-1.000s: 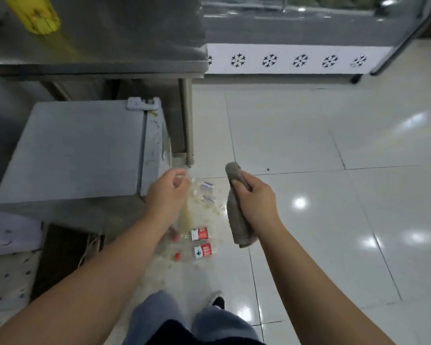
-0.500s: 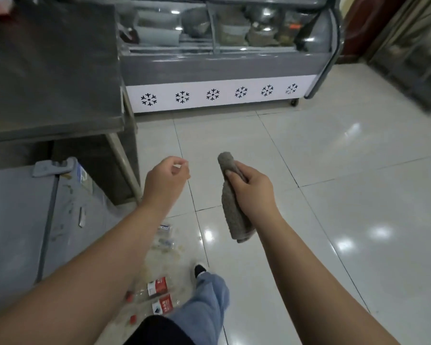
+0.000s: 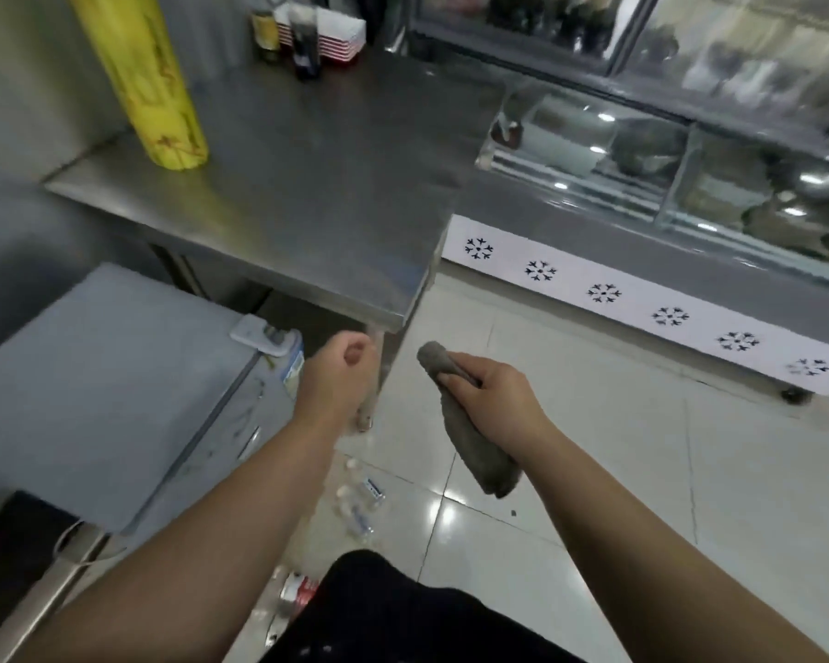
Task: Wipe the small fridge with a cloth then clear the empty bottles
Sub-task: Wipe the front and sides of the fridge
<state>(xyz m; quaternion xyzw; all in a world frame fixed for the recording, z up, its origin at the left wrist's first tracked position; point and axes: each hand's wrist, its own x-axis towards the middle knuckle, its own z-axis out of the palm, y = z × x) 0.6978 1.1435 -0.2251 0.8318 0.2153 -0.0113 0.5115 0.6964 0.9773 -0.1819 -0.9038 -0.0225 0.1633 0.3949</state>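
Observation:
The small grey fridge (image 3: 97, 390) stands low at the left, its flat top facing me and its scuffed door edge turned right. My right hand (image 3: 498, 399) grips a rolled grey cloth (image 3: 470, 433) that hangs down over the tiled floor. My left hand (image 3: 341, 375) hovers beside the fridge's top right corner with fingers curled and holds nothing. Several empty clear bottles (image 3: 360, 500) lie on the floor in front of the fridge, and one with a red label (image 3: 297, 590) lies nearer my legs.
A steel table (image 3: 307, 193) stands behind the fridge, with a yellow roll (image 3: 140, 79) and dark bottles (image 3: 302, 35) on it. A glass display freezer (image 3: 642, 208) with a snowflake panel runs along the right. White tiled floor (image 3: 690, 471) spreads to the right.
The view has swung up and left, bringing the table top and fridge top into sight. Both hands keep their poses, the right one still holding the cloth.

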